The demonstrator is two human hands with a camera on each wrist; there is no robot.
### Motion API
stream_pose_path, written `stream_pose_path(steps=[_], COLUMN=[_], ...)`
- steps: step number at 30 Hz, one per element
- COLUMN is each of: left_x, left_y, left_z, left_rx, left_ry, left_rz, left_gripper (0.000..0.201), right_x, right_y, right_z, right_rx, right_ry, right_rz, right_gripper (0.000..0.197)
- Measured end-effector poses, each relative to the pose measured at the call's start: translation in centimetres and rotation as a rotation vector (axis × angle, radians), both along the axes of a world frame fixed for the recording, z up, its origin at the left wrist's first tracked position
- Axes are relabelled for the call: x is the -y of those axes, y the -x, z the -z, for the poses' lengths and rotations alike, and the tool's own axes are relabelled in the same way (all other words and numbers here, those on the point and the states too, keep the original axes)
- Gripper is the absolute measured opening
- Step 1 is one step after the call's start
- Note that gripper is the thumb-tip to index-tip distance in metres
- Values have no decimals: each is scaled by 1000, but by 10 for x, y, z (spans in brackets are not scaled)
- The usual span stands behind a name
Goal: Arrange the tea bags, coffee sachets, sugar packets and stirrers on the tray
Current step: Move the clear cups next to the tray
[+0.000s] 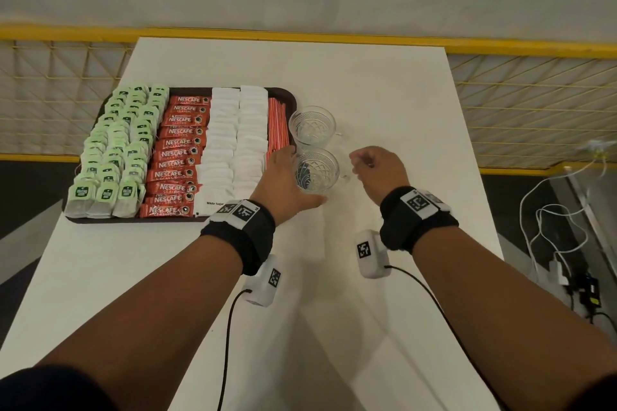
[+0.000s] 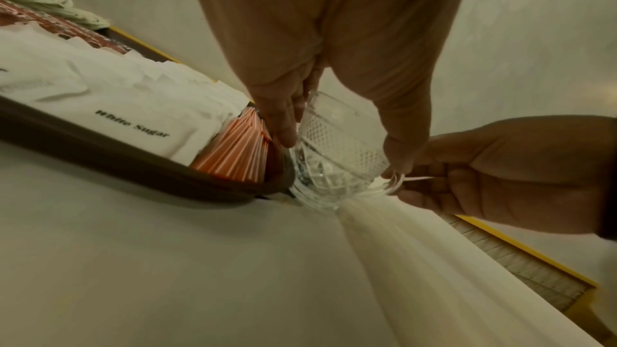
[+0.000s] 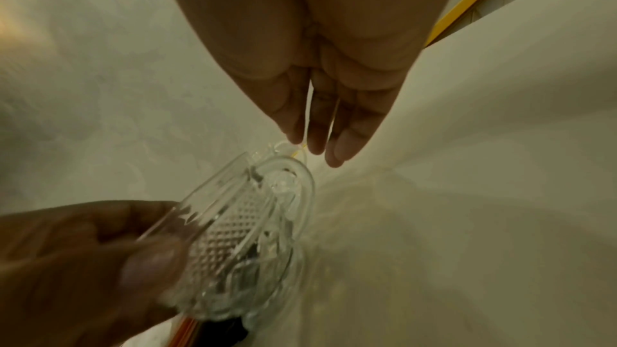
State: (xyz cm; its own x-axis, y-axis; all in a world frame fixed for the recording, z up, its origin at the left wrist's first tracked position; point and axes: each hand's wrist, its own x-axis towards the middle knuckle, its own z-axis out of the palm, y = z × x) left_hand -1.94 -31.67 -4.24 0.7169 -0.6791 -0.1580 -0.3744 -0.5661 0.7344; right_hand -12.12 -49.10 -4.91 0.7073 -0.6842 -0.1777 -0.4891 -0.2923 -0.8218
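A dark tray [image 1: 100, 220] holds rows of green tea bags [image 1: 117, 150], red coffee sachets [image 1: 180, 153], white sugar packets [image 1: 230, 147] and orange striped stirrers [image 1: 277, 123]. Just right of the tray stands a cut-glass cup [image 1: 317, 173], and my left hand [image 1: 295, 175] grips it with the thumb on its near side and fingers on its tray side. In the left wrist view the cup [image 2: 337, 168] touches the tray's corner beside the stirrers [image 2: 233, 152]. My right hand [image 1: 355, 165] has its fingertips at the cup's handle [image 3: 300, 181]. Whether they pinch it is unclear.
A second glass cup [image 1: 312, 125] stands right behind the first, beside the tray's far right corner. The white table [image 1: 384, 93] ends close on the right. A yellow mesh railing [image 1: 534, 103] runs behind it. White cables and chargers [image 1: 554, 243] lie on the floor at right.
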Motion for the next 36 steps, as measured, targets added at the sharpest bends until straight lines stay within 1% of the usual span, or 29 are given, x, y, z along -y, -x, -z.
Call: stream_pose_path(steps=[2,5,8,12,17,19,21,23,24,26,28,31,36], left_x=[-1,-4,-5,-6,-6,-6,-6,-8,-8,-10,-11,-10,-10], left_y=[0,-2,-3,-2,-2,-1,-1,-2,-2,-2,-2,0,1], left_z=[-1,1,4,6,7,7,6,5,4,2,0,-2,0], left_rx=[5,-8,-52,-102,-94,-103,-115,-142,-160,-197,-223,-224,-216], left_ry=[-11,12,50,97,104,108,115,133,147,175,184,191,210], left_rz=[4,-16,-44,-69,-73,-68,-58,-52,-51,-48,-52,-68,-80], left_gripper=[102,86,76,70,70,73,80,87,87,82,75,70,68], right_x=[9,19,23,22,20,19,16,10,7,2,-1,-5,-7], right_y=[-11,-27,-39,-42,-39,-33,-23,-10,-5,3,5,5,4], right_z=[-3,-9,-14,-14,-19,-23,-27,-31,-31,-29,-26,-24,-21], right_rx=[-4,-45,-95,-99,-91,-76,-66,-106,-140,-216,-247,-215,-207], right_ry=[23,53,70,82,99,51,-27,-89,-104,-45,74,137,128], right_rz=[2,-59,-114,-87,-107,-91,-85,-160,-217,-318,-357,-308,-279], right_gripper=[18,24,27,27,27,27,29,29,30,33,32,26,25])
